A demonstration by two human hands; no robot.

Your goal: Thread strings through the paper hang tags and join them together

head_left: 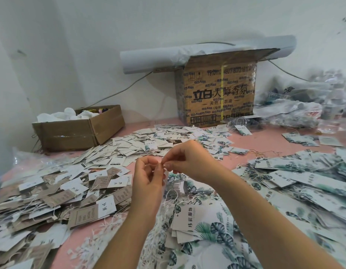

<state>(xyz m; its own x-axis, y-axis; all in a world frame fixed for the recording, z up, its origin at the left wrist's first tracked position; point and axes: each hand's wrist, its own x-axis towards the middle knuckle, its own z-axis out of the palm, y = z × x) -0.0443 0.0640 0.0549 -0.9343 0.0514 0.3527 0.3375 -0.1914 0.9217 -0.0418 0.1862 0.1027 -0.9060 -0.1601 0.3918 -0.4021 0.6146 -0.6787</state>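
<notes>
My left hand [147,175] and my right hand [185,162] meet fingertip to fingertip above the pink surface, both pinching a thin white string [169,193] that hangs down in a loop. A small stack of leaf-printed hang tags [195,224] lies below my hands, with a string through its corner hole. Loose white strings [112,224] lie in a bundle by my left forearm. Brown and white tags [57,193] are heaped at the left. More leaf-printed tags [296,181] spread at the right.
A low open cardboard box [79,131] with white items stands at the back left. A taller printed carton [216,94] stands against the wall, with a grey paper roll [149,59] behind it. Clear plastic bags [308,101] pile at the back right. Small tags [168,138] cover the middle.
</notes>
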